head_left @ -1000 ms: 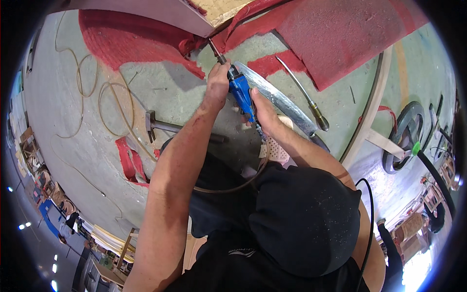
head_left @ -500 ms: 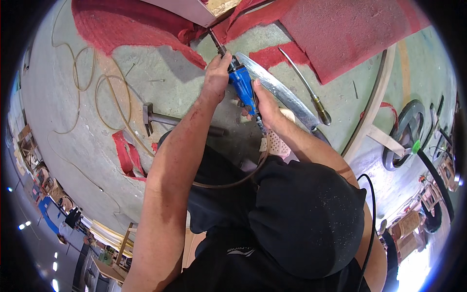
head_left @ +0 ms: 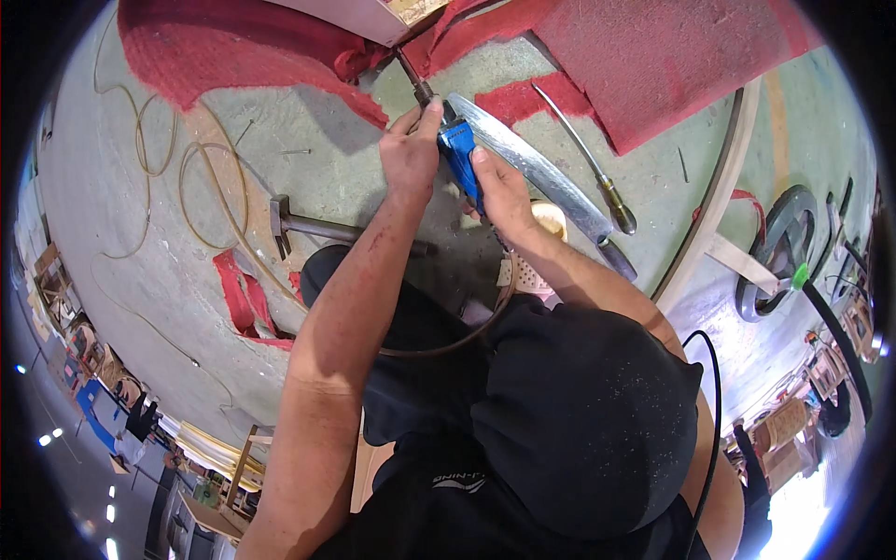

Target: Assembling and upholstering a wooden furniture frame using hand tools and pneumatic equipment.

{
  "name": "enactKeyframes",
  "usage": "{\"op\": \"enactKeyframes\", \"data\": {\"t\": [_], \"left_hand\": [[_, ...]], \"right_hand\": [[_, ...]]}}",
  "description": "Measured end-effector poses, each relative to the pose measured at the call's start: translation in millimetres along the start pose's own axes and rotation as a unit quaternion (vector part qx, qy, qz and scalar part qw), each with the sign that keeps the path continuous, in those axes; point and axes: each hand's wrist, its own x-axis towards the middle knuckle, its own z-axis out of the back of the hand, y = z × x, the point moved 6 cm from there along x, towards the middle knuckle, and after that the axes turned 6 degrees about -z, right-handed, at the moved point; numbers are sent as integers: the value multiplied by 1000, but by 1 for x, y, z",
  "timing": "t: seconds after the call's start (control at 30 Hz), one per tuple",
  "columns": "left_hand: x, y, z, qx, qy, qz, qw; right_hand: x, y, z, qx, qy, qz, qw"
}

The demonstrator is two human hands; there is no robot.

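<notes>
A blue air tool with a long, narrow metal nose slants across the space between my arms. My left hand is closed around its front end, the thumb lying along the metal. Around the blue body my right hand is closed, thumb on top, hiding the rear part. A brownish hose loops back from the tool over my lap. The nose's tip reaches the lower edge of a pale upholstered piece, beside red felt; the exact contact point cannot be made out.
A large knife and a spike with a yellowish handle lie on the floor to the right. A hammer lies left of my knee. Thin hose coils farther left. A curved wooden strip stands at right, near red matting.
The tool and both hands have shifted slightly left in the picture. My right hand covers more of the blue body than before. Both hands keep their grip.
</notes>
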Motion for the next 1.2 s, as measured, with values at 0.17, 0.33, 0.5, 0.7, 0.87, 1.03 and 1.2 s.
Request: {"op": "enactKeyframes", "data": {"t": [0.17, 0.33, 0.5, 0.7, 0.87, 1.03, 1.2], "left_hand": [[-11, 4, 0, 6, 33, 96, 995], [-12, 6, -1, -117, 35, 126, 985], [-9, 8, -3, -113, 33, 141, 983], [-4, 14, 3, -89, 34, 140, 986], [-15, 5, 10, 25, 133, 58, 989], [-6, -37, 19, 221, -8, -193, 956], [8, -26, 5, 23, 42, -35, 998]], "right_hand": [[7, -6, 0, 154, 112, -149, 970], [7, -8, 1, 117, 77, -167, 976], [11, -7, -2, 107, 61, -145, 982], [9, -8, -1, 115, 67, -110, 985], [-21, -24, 7, 102, 48, -76, 991], [-40, -38, 15, 87, -18, -76, 993], [-48, -28, 6, 65, -9, 16, 998]]}}
